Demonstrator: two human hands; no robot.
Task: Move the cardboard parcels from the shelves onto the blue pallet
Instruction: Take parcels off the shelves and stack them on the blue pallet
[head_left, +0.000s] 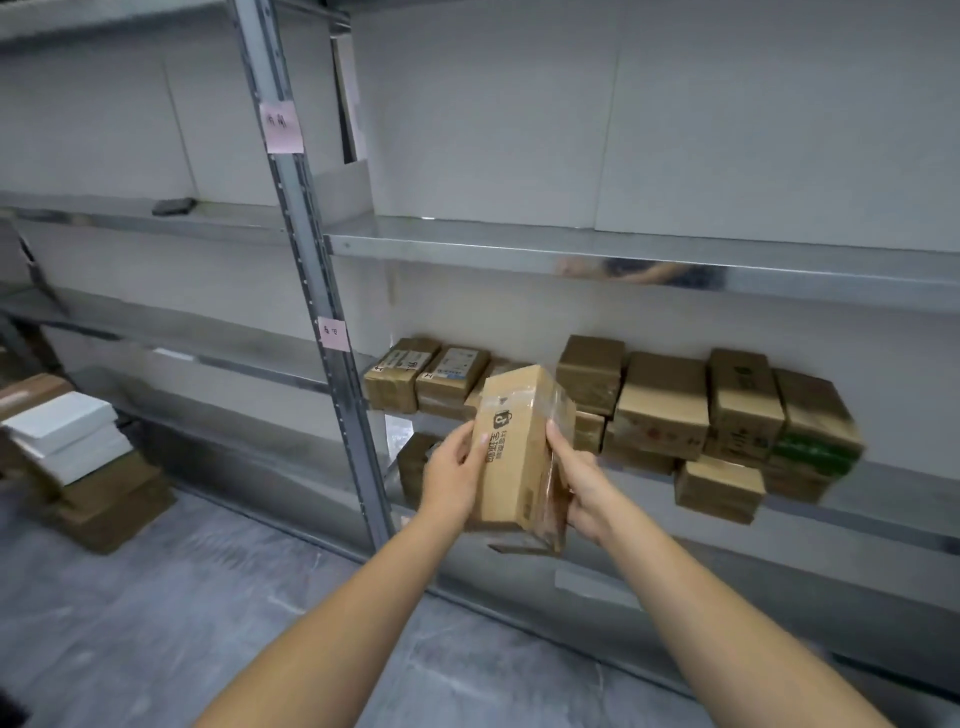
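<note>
Cardboard parcel (519, 447), sealed with clear tape, is held in the air in front of the shelf (883, 493), between both hands. The left hand (452, 478) grips its left side, the right hand (582, 483) its right side; each grip is clamped on it. More parcels (665, 405) lie in a row on this shelf behind.

The left forearm (332, 623) and right forearm (727, 623) were uncovered along their full visible length, from frame edge to wrist. The left grip (452, 467) and right grip (582, 478) were bare. Thumbnails appeared short. Motion blur obscured finer surface detail on both grips.
</note>
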